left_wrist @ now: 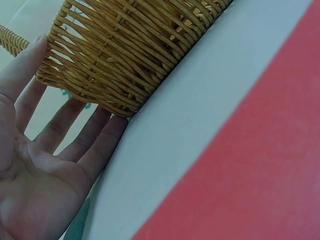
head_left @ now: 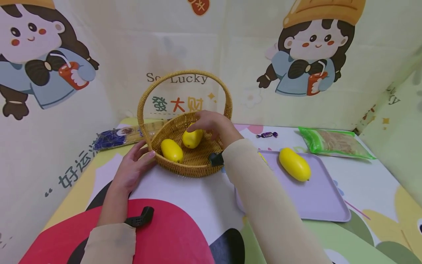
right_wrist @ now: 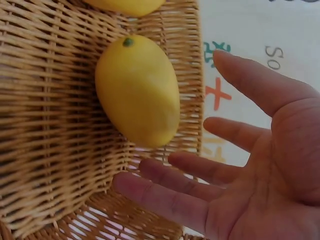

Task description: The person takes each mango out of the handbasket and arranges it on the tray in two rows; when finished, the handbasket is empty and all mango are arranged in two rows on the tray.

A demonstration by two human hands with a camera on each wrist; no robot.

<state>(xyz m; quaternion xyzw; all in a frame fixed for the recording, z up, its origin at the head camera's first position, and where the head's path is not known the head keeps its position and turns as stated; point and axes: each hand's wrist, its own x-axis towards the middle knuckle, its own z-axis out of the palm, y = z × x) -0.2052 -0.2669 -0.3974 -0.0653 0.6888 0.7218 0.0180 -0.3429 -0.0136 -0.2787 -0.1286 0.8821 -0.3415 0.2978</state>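
Observation:
An oval wicker basket (head_left: 184,171) with a tall arched handle holds two yellow mangoes. One mango (head_left: 171,150) lies at the basket's left end; the other mango (right_wrist: 137,92), with a small green stem end, is by the back wall. My right hand (head_left: 215,126) hovers over this second one, and in the right wrist view its fingers are spread with a gap to the fruit. My left hand (left_wrist: 55,160) touches the basket's left end, thumb at the rim near the handle, fairly straight fingers against the outer weave.
To the right a lilac tray (head_left: 316,205) carries another yellow mango (head_left: 295,164); my right sleeve covers its left part. Behind it lie a purple-wrapped candy (head_left: 267,135) and a green-edged packet (head_left: 336,143). A blue-and-clear pasta packet (head_left: 113,138) lies behind the basket at left.

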